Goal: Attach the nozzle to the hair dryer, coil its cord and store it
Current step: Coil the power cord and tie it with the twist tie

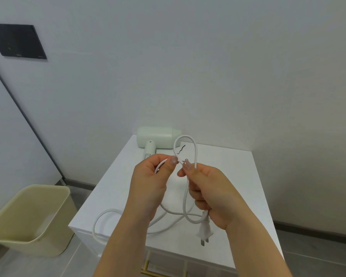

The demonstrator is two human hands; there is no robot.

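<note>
A pale green hair dryer [158,136] lies on its side at the far edge of the white cabinet top [238,176], its nozzle end pointing right. Its white cord [195,148] rises in a loop between my hands and trails in slack curves over the cabinet's near left corner. My left hand [150,180] pinches the cord between thumb and fingers. My right hand [208,192] grips the other side of the loop, and the two-pin plug [205,231] hangs below its palm. Both hands hover above the cabinet, in front of the dryer.
A beige plastic bin [34,216] stands on the floor left of the cabinet. A short black twist tie [181,149] lies on the cabinet top beside the dryer. A brass drawer handle [148,270] shows on the cabinet front. A wall rises directly behind.
</note>
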